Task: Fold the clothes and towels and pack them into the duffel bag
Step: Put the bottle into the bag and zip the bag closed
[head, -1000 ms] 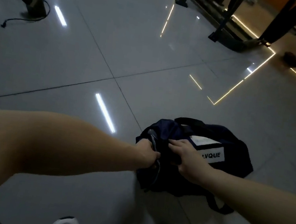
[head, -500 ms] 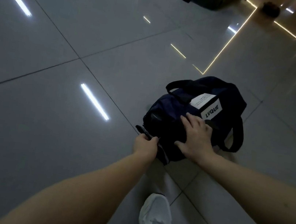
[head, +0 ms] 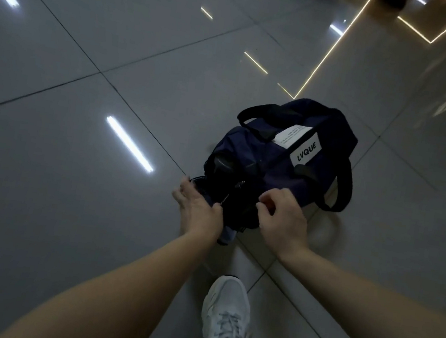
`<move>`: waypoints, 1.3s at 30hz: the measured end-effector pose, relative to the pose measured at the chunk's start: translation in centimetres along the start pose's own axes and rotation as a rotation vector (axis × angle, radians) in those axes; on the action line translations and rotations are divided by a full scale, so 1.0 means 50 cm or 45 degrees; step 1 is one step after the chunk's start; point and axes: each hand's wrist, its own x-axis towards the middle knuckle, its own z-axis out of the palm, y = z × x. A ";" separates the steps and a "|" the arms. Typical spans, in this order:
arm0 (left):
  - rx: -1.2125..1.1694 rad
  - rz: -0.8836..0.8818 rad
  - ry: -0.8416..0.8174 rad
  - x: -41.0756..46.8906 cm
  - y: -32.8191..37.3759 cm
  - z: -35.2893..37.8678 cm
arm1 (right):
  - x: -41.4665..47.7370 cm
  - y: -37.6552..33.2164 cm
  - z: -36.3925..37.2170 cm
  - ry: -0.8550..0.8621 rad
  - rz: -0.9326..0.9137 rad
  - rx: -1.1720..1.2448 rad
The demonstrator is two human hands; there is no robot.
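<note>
Head view: left hand (head: 198,212) clamps duffel bag (head: 281,160) near end; right hand (head: 280,221) fingers curled, pinching it. Probably opening it; next, pull the zip.

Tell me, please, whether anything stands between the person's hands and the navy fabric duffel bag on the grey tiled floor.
Nothing visible does. The left hand lies against the near end of the navy fabric duffel bag, and the right hand pinches its fabric with curled fingers.
</note>
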 end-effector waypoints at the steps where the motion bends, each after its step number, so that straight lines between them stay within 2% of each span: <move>1: 0.122 0.080 0.020 0.000 0.001 0.001 | -0.006 -0.004 0.004 -0.021 0.077 0.027; 4: 0.464 0.234 0.078 0.006 0.005 0.002 | -0.003 -0.007 0.011 -0.040 0.305 0.124; 7: 0.539 0.392 0.036 0.013 0.018 0.011 | 0.009 -0.003 0.017 -0.052 0.453 0.140; 9: 0.560 0.399 -0.078 0.021 0.030 0.026 | 0.012 -0.005 0.019 -0.047 0.547 0.209; 11: 0.320 0.191 -0.283 0.029 0.045 0.036 | 0.016 -0.010 0.019 -0.024 0.643 0.311; 13: 0.122 0.025 -0.375 0.031 0.055 0.043 | 0.023 -0.011 0.017 0.011 0.703 0.360; 21: -0.204 -0.243 -0.480 0.047 0.068 0.060 | 0.046 0.010 0.017 -0.044 0.736 0.227; 26: -0.259 -0.249 -0.551 0.059 0.050 0.052 | 0.044 0.001 0.026 -0.071 0.836 0.334; 28: -0.289 -0.263 -0.591 0.065 0.046 0.049 | 0.046 -0.003 0.035 -0.069 1.027 0.536; 31: -0.338 -0.318 -0.646 0.075 0.052 0.045 | 0.047 -0.008 0.040 -0.180 1.259 0.764; 34: -0.347 -0.323 -0.646 0.077 0.064 0.046 | 0.051 -0.006 0.041 -0.276 1.284 0.839; 39: -0.389 -0.342 -0.693 0.076 0.058 0.060 | 0.048 0.002 0.041 -0.297 1.281 0.977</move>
